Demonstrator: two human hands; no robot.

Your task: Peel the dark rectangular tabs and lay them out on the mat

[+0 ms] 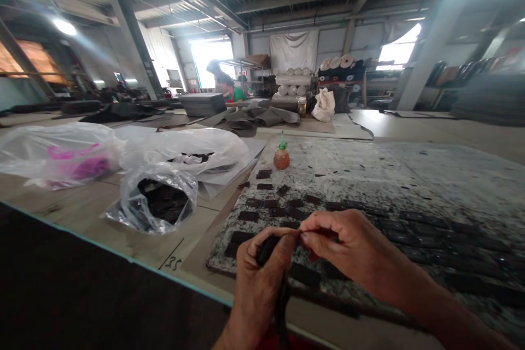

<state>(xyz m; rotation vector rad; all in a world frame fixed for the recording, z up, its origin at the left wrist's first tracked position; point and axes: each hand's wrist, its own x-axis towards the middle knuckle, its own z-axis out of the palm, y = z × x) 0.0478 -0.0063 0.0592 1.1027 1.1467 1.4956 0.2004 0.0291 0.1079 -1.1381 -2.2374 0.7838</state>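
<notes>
My left hand point(260, 273) is closed around a dark strip point(282, 309) of what looks like fabric or leather, which hangs below the palm. My right hand point(348, 246) pinches at the left fingertips; whatever lies between its finger and thumb is too small to make out. Both hands meet above a pale, dark-stained board point(328, 167). Small dark rectangular pieces point(305, 275) lie flat in rows under and around them, and those on the right point(426, 229) have a wet-looking shine. Beyond the hands stands a round amber bottle point(281, 159) with a green nozzle.
Left of the board, an open clear bag point(164, 202) holds dark pieces. Larger plastic bags point(205, 145) lie behind it, one with pink contents point(77, 161). Farther back are a grey stack point(203, 105), a white bag point(324, 105), rolls of material point(292, 90) and a person in green point(237, 94).
</notes>
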